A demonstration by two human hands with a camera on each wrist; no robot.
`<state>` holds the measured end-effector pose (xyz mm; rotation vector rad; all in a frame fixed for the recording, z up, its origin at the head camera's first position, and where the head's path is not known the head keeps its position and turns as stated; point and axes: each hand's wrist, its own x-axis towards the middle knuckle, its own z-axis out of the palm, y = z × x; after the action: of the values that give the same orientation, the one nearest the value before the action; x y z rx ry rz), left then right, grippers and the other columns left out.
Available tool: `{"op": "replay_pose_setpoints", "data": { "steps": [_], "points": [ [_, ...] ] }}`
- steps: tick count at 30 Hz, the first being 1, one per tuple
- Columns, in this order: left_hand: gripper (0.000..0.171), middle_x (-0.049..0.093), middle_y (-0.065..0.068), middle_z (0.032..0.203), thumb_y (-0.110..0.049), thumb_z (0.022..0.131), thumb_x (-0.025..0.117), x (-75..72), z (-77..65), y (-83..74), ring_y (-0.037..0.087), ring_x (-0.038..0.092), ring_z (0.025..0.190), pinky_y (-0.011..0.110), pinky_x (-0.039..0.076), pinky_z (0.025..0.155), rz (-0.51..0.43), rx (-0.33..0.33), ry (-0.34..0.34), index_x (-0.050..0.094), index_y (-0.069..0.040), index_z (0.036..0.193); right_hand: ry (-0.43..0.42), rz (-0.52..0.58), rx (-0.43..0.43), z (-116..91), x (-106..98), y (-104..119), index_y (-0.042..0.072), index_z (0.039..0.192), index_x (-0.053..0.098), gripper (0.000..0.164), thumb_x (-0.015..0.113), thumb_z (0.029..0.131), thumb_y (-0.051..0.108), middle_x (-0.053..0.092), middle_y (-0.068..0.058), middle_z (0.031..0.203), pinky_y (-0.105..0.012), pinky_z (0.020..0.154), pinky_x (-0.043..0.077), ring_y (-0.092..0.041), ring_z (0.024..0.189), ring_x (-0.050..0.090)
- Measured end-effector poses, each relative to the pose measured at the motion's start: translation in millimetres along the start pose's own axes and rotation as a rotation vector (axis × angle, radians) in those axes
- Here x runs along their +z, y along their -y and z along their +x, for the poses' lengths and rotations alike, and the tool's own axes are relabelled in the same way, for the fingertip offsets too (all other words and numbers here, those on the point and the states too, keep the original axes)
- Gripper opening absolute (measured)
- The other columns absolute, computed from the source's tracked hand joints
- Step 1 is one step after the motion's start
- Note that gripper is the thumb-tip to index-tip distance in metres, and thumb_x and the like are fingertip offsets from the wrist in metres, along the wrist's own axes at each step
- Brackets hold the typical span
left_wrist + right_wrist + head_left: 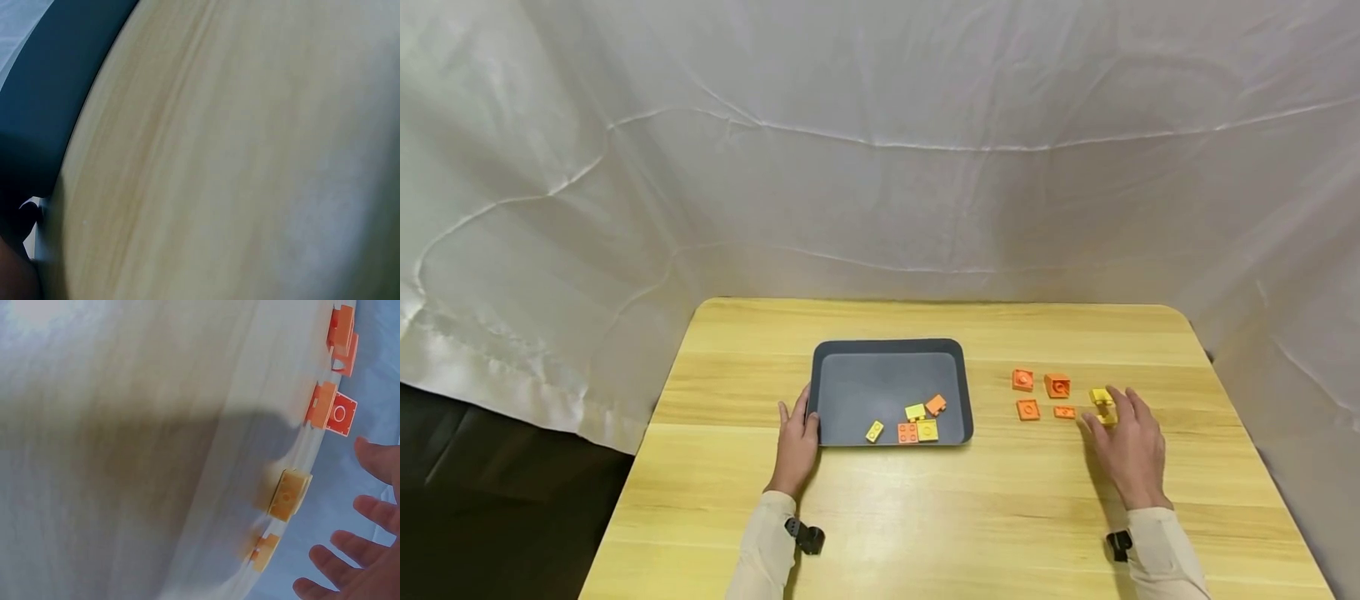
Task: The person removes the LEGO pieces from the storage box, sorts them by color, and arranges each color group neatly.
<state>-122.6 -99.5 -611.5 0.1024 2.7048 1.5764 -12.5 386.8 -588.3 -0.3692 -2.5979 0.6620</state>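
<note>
My left hand (pixel 796 446) holds the dark grey tray (pixel 842 350) at its near left corner, thumb by the rim and a finger along the outer side. In the left wrist view, the tray's wall (pixel 56 81) shows at upper left. Over at the right, my right hand (pixel 1131 450) hovers with spread fingers beside a yellow brick (pixel 1100 396) and a second yellow brick (pixel 1107 418), partly hidden by the hand. The right wrist view shows the fingers (pixel 356 550) apart, with a gap to the yellow brick (pixel 290 495).
Several orange bricks, among them a hollow-side-up one (pixel 1057 385) and a small flat one (pixel 1064 412), lie left of my right hand. Inside the tray, yellow and orange bricks (pixel 927 430) gather toward the near right. A pale curtain (pixel 925 208) hangs behind the wooden table (pixel 910 517).
</note>
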Motion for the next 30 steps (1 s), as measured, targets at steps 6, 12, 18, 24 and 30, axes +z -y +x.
{"op": "replay_pose_setpoints", "data": {
  "steps": [6, 12, 18, 24, 30],
  "points": [
    [0.053, 0.041, 0.017, 0.161, -0.008, 0.108, 0.046, 0.0, 0.9, -0.9, 0.049, -0.005, 0.155, 0.07, 0.004, 0.123, 0.003, 0.009, -0.005, 0.038, -0.007, 0.161, 0.032, 0.027, -0.036, 1, 1, 2, -0.009, 0.144, 0.051, 0.061, 0.078, 0.092, 0.01, 0.042, -0.043, 0.147, -0.082, 0.104, 0.032, -0.066, 0.127, 0.043],
    [0.053, 0.043, 0.02, 0.159, -0.006, 0.107, 0.047, 0.7, 0.7, 0.0, 0.052, -0.002, 0.154, 0.071, 0.004, 0.123, 0.009, 0.027, -0.019, 0.04, -0.005, 0.16, 0.038, 0.034, -0.081, 2, 3, 8, -0.009, 0.143, 0.051, 0.063, 0.08, 0.09, 0.008, 0.042, -0.043, 0.147, -0.083, 0.103, 0.031, -0.065, 0.128, 0.043],
    [0.052, 0.042, 0.019, 0.161, -0.007, 0.108, 0.046, -0.1, -0.1, 0.3, 0.052, -0.003, 0.154, 0.071, 0.005, 0.123, 0.013, 0.016, -0.011, 0.04, -0.007, 0.16, 0.026, 0.018, -0.119, 5, 6, 16, -0.007, 0.142, 0.053, 0.066, 0.084, 0.086, 0.008, 0.044, -0.042, 0.145, -0.081, 0.1, 0.035, -0.065, 0.124, 0.046],
    [0.053, 0.039, 0.018, 0.162, -0.009, 0.109, 0.045, -0.7, 0.6, -0.1, 0.051, -0.005, 0.154, 0.072, 0.006, 0.122, 0.007, 0.0, 0.002, 0.038, -0.007, 0.161, 0.021, 0.021, -0.144, 7, 8, 28, -0.007, 0.142, 0.054, 0.067, 0.085, 0.085, 0.009, 0.046, -0.042, 0.145, -0.081, 0.098, 0.037, -0.063, 0.123, 0.048],
    [0.053, 0.041, 0.02, 0.16, -0.007, 0.108, 0.046, 0.0, 1.6, 2.6, 0.052, -0.003, 0.154, 0.071, 0.005, 0.122, 0.006, 0.013, -0.004, 0.04, -0.006, 0.16, -0.002, 0.018, -0.188, 10, 12, 41, -0.007, 0.14, 0.057, 0.067, 0.087, 0.083, 0.01, 0.05, -0.041, 0.141, -0.082, 0.097, 0.038, -0.062, 0.118, 0.053]
  ]
}}
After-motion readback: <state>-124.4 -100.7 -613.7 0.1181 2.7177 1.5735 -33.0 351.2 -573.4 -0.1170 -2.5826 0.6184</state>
